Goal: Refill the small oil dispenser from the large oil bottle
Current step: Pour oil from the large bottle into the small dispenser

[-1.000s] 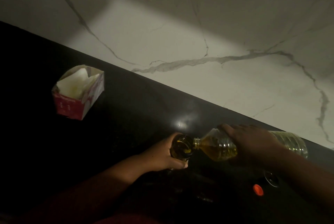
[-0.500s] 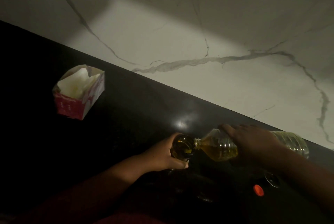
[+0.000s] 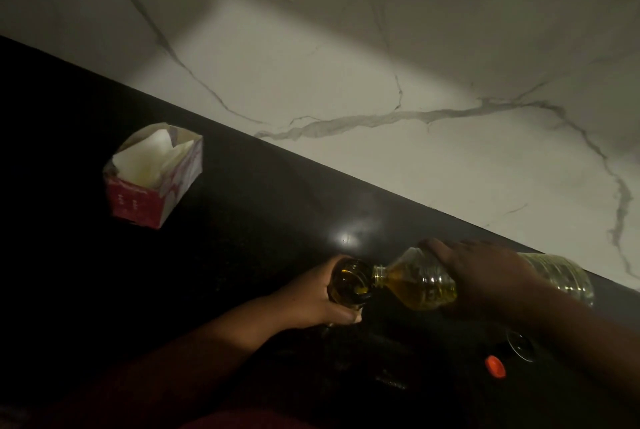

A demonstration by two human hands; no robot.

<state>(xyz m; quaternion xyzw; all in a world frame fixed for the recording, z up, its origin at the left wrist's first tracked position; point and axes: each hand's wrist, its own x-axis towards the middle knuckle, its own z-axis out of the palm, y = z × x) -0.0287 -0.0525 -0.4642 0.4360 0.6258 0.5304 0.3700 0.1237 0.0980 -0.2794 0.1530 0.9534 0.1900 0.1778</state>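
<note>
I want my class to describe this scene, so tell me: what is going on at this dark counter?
A person is pouring oil. The right hand grips a large clear plastic oil bottle, tipped on its side, neck at the mouth of a small dark glass dispenser held by the left hand. An orange cap lies on the black counter; a red and white tissue box sits further left.

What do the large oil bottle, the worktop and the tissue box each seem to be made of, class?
Large oil bottle: clear plastic, probably, with ribbed walls showing the yellow oil.
Worktop: dark polished stone or laminate, going by the glossy light spot; which one is unclear.
Tissue box: thin printed card, matt, with folded open flaps and white tissue inside.
</note>
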